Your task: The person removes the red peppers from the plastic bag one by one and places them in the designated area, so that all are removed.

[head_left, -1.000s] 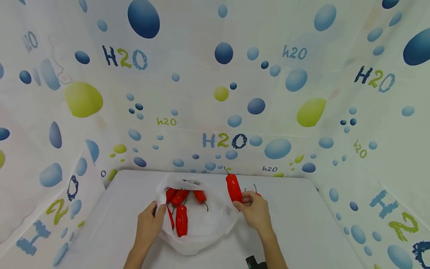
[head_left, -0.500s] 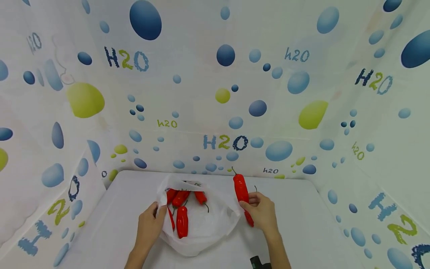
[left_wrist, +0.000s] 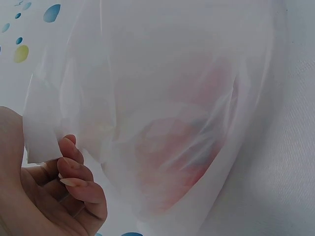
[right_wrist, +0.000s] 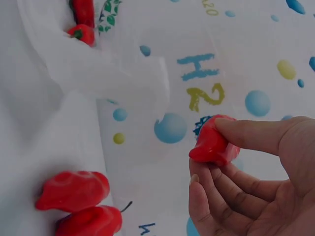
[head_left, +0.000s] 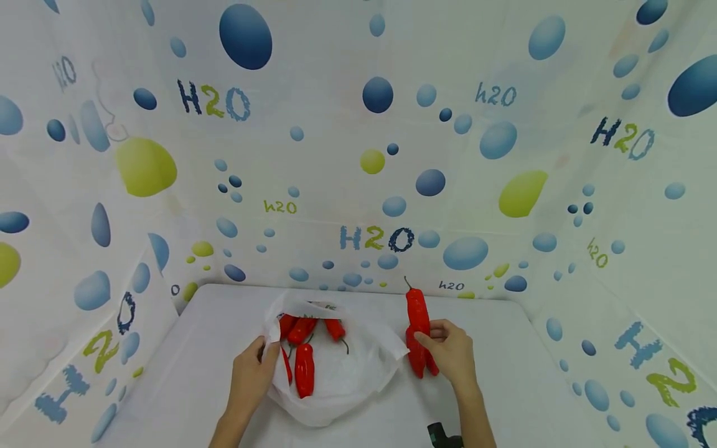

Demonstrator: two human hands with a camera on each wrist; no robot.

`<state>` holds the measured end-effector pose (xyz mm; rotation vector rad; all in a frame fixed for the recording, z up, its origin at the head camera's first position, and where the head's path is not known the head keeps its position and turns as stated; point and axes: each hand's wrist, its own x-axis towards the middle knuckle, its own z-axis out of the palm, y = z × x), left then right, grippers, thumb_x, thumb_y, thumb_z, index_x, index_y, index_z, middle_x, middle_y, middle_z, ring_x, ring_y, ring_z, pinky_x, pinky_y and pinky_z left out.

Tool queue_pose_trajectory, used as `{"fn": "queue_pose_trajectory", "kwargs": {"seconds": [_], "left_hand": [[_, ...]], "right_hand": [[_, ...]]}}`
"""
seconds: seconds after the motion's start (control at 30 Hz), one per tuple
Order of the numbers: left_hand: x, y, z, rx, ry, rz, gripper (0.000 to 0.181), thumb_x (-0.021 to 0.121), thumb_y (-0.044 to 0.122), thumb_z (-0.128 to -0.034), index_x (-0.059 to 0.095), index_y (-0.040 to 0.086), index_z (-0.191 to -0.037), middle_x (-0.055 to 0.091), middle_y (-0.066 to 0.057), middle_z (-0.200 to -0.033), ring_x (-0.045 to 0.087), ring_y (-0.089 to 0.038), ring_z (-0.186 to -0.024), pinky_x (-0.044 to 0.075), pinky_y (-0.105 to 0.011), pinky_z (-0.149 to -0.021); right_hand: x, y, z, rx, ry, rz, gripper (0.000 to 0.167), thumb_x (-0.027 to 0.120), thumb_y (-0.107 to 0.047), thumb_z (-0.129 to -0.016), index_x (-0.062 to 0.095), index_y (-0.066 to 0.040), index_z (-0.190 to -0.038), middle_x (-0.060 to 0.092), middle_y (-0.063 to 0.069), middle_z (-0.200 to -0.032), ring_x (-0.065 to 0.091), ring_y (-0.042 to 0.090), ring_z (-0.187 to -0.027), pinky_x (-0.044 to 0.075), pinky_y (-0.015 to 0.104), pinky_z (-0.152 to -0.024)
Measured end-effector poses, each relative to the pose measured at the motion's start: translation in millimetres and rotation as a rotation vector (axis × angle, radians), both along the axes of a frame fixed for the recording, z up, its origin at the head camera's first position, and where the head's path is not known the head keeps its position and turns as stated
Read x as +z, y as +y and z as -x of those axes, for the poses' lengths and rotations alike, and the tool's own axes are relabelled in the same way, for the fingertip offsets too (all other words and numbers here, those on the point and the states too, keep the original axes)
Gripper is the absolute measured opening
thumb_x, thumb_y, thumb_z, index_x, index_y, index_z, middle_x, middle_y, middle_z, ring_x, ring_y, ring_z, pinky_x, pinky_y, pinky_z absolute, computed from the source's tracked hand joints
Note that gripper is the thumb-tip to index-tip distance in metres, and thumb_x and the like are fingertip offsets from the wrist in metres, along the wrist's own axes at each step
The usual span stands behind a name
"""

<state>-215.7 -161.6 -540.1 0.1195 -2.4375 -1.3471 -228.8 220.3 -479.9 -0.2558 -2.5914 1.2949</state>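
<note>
The left hand [head_left: 252, 373] pinches the white bag [head_left: 313, 414] by its left edge; the right hand [head_left: 452, 354] grips a red pepper [head_left: 417, 308], right of the bag; two loose peppers [right_wrist: 74, 191] lie also right of it, several inner peppers [head_left: 304, 370] inside it

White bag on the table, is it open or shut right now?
Open. In the head view, the white bag gapes wide at its mouth, and red peppers lie in plain sight inside.

Wht tbl [head_left: 521, 379] w/ bag [head_left: 350, 382], 2 peppers [right_wrist: 74, 191]
</note>
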Motion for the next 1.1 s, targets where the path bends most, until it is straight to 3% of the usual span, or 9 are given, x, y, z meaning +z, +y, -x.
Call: {"fn": "queue_pose_trajectory", "kwargs": {"seconds": [0.63,1.1], "left_hand": [[-3.1,-1.8,-0.2,-0.003,0.003,-0.005,0.015,0.06,0.017,-0.104,0.064,0.007,-0.095,0.056,-0.004,-0.073,0.05,-0.016,-0.064,0.041,-0.025,-0.052],[-1.4,-0.6,-1.8,-0.003,-0.003,0.002,0.017,0.059,0.019,-0.1049,0.063,0.006,-0.095,0.058,-0.006,-0.075,0.052,-0.017,-0.065,0.043,-0.024,-0.054]], "right_hand": [[-34.8,33,13.5,-0.079,-0.074,-0.009,0.041,0.082,-0.026,-0.09,0.07,0.001,-0.119,0.073,0.012,-0.099,0.069,0.027,-0.088,0.061,0.039,-0.072],[-50.4,52,13.5,-0.08,-0.081,-0.013,0.043,0.081,-0.027,-0.091,0.069,0.005,-0.118,0.074,0.014,-0.095,0.071,0.023,-0.079,0.061,0.039,-0.069]]}}
